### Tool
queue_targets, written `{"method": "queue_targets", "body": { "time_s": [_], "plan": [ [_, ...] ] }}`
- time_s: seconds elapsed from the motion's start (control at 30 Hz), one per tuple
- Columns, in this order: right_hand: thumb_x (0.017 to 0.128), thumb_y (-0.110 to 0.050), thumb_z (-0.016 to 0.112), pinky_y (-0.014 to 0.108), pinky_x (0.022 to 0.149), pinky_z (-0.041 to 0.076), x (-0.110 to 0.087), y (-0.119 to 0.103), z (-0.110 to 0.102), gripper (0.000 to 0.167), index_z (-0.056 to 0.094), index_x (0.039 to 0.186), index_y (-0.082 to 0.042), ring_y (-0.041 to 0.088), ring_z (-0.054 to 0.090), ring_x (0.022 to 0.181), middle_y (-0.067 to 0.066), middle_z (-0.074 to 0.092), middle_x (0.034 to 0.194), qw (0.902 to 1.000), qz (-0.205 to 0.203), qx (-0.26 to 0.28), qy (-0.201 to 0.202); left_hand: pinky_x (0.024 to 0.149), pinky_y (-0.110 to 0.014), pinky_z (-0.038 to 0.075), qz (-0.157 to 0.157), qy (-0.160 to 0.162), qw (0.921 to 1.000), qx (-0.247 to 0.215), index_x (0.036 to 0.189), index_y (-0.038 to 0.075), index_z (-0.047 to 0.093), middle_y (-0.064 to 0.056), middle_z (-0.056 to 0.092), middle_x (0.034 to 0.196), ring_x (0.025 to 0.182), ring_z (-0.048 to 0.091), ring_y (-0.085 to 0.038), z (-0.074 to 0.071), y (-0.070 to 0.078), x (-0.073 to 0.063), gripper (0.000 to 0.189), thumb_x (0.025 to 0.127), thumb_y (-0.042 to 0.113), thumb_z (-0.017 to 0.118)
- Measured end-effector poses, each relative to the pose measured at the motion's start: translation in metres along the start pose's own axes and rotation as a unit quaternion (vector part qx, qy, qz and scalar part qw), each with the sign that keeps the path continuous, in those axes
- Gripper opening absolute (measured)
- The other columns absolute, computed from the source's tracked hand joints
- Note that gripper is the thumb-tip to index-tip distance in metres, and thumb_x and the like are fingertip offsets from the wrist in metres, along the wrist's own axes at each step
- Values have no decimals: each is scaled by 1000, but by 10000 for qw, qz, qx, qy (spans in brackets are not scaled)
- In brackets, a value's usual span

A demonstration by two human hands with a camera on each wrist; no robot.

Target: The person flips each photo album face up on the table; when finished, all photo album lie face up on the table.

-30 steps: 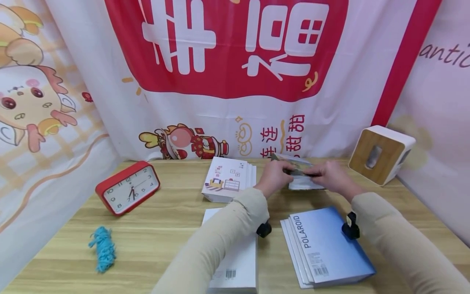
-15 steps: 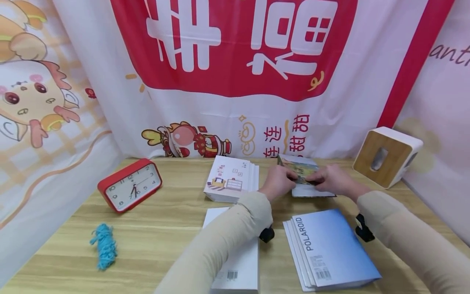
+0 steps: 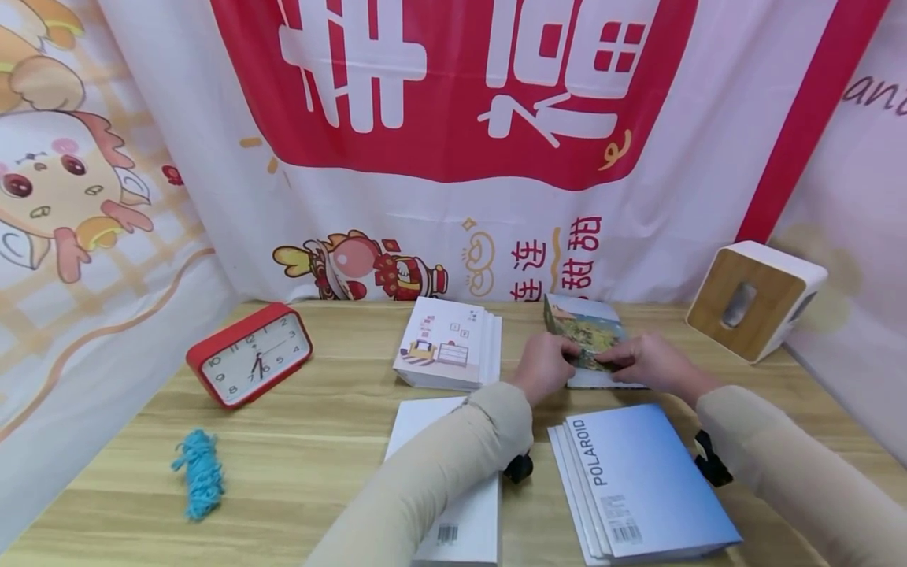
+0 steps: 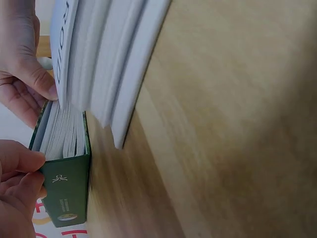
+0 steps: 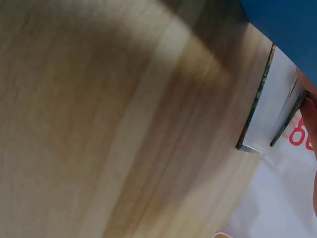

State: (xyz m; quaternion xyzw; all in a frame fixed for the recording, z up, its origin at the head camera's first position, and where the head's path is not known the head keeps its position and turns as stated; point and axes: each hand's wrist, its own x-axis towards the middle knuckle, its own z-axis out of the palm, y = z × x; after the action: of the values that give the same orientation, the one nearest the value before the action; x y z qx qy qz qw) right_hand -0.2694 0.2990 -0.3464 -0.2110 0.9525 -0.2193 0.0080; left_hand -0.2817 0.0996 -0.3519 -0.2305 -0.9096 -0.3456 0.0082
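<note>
At the back of the wooden table lies a hardcover book (image 3: 586, 329) with a green and yellow picture on its front cover. In the left wrist view its green spine (image 4: 65, 193) and white page edges show, and the front cover is slightly raised. My left hand (image 3: 544, 366) pinches the cover's near edge by the spine, between thumb and fingers. My right hand (image 3: 659, 362) grips the same cover farther along. Only a few right fingers (image 5: 310, 111) appear in the right wrist view, at the cover's edge.
A stack of blue POLAROID books (image 3: 652, 480) lies between my forearms. White books (image 3: 446, 342) are stacked left of my hands, with another white stack (image 3: 464, 520) under my left forearm. A wood-front box (image 3: 754, 303), red clock (image 3: 249, 354) and blue yarn (image 3: 201, 474) stand farther out.
Both hands have moved slightly toward the front with the cover's edge. More of the cover picture now shows between them. The head view has also shifted a little.
</note>
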Motion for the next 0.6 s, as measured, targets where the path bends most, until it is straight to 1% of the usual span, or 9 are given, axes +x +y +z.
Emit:
{"method": "queue_targets", "body": {
  "time_s": [0.1, 0.23, 0.3, 0.37, 0.47, 0.53, 0.6],
  "plan": [
    [78, -7, 72, 50, 87, 48, -1, 1, 4, 32, 69, 110, -11, 33, 59, 107, 11, 68, 108, 9999, 86, 117, 67, 87, -18, 45, -93, -30, 10000, 3, 104, 15, 71, 5, 69, 104, 101, 60, -10, 1, 0, -1, 34, 73, 0, 71],
    [79, -9, 72, 52, 89, 46, -2, -1, 3, 32, 68, 111, -12, 34, 58, 109, 11, 67, 110, 9995, 233, 220, 79, 88, -17, 45, -139, -33, 9999, 66, 105, 15, 71, 5, 69, 105, 102, 59, -10, -3, 2, -2, 34, 74, 1, 72],
    [79, -9, 72, 52, 89, 47, -2, 0, 2, 33, 68, 112, -11, 34, 58, 109, 12, 67, 111, 9997, 159, 205, 30, 87, -16, 45, -100, -100, 9998, 109, 105, 15, 71, 5, 69, 105, 101, 59, -9, -5, 3, -2, 34, 74, 2, 72],
    [78, -8, 72, 49, 87, 49, -2, 2, 0, 35, 67, 113, -10, 34, 58, 109, 13, 66, 113, 9997, 53, 211, -55, 87, -17, 45, -90, -263, 9996, 73, 107, 15, 70, 5, 68, 107, 101, 59, -9, -9, 3, -4, 34, 75, 3, 72],
    [78, -7, 72, 44, 85, 51, -4, 4, -4, 40, 64, 117, -7, 33, 58, 109, 14, 64, 116, 9991, -44, 296, -303, 87, -19, 45, -165, -635, 9977, -164, 112, 14, 68, 3, 66, 112, 103, 57, -10, -16, 1, -6, 36, 77, 5, 71],
    [79, -7, 71, 44, 85, 51, -6, 5, -8, 43, 61, 121, -5, 33, 57, 110, 16, 62, 120, 9979, 29, 414, -488, 89, -20, 45, -295, -873, 9952, -329, 117, 13, 65, 1, 64, 116, 106, 55, -11, -21, 0, -8, 39, 79, 7, 70],
    [81, -10, 69, 46, 87, 50, -9, 3, -13, 46, 57, 124, -2, 35, 56, 111, 19, 59, 122, 9965, 232, 523, -602, 92, -22, 44, -405, -1050, 9925, -466, 120, 12, 62, 0, 62, 120, 110, 54, -12, -27, -1, -9, 41, 80, 7, 69]
  ]
}}
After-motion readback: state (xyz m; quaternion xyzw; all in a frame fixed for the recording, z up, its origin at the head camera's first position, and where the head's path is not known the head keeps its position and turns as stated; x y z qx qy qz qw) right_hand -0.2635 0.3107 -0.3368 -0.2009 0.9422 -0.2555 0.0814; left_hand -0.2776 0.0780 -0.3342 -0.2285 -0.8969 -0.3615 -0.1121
